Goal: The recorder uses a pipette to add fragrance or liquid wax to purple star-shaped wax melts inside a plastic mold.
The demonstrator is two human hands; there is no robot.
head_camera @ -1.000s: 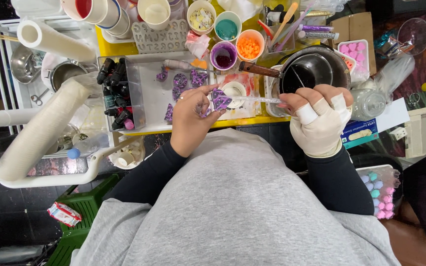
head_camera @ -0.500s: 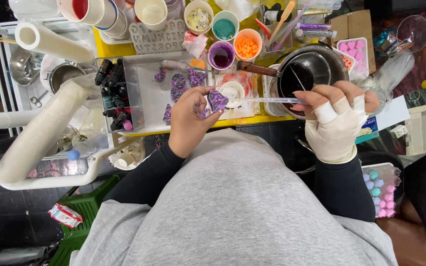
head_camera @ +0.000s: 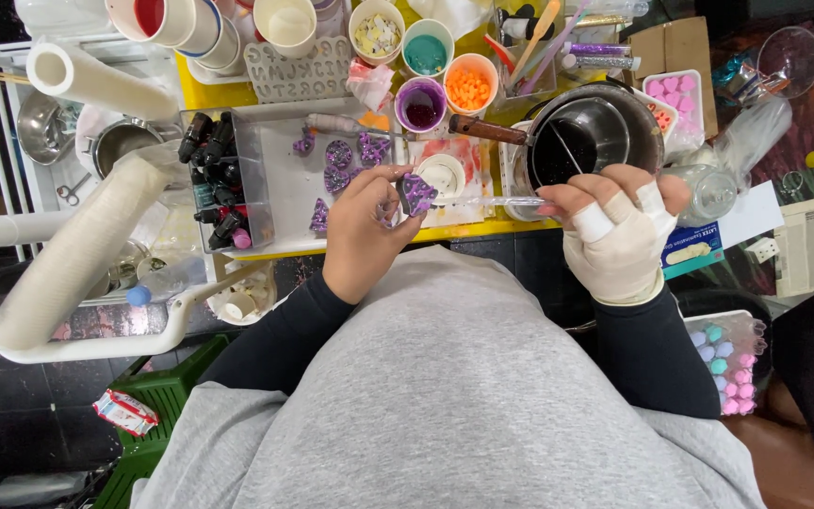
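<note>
A person in a grey sweatshirt with black sleeves works over a cluttered yellow counter [head_camera: 202,94]. The bare left hand [head_camera: 362,231] pinches a small purple, glitter-speckled cast piece [head_camera: 416,193] between thumb and fingertips, its grip closed on the piece just above the counter's near edge. The right hand [head_camera: 619,231], wrapped in white bandage-like cloth with taped fingers, has its grip clamped on a thin clear plastic pipette [head_camera: 492,201], which lies level with its tip touching or just beside the purple piece.

Behind the left hand sits a shallow white tray [head_camera: 280,184] holding more purple glittery shapes [head_camera: 355,155], some rounded, some pointed. A row of small dark glass bottles [head_camera: 217,174] stands along the tray's left side. Beyond the right hand is a round steel pot with a wooden handle [head_camera: 595,132], its inside dark and glossy. Paper cups line the back of the counter: one of purple liquid [head_camera: 420,104], one of orange beads [head_camera: 469,87], one of teal paint [head_camera: 426,49]. A translucent silicone letter mould [head_camera: 299,68] lies flat near them. To the left, a long roll of white paper cups [head_camera: 77,250] slants across a white wire rack. A clear tray of pastel pink and teal moulded pieces [head_camera: 727,363] sits low on the right.
</note>
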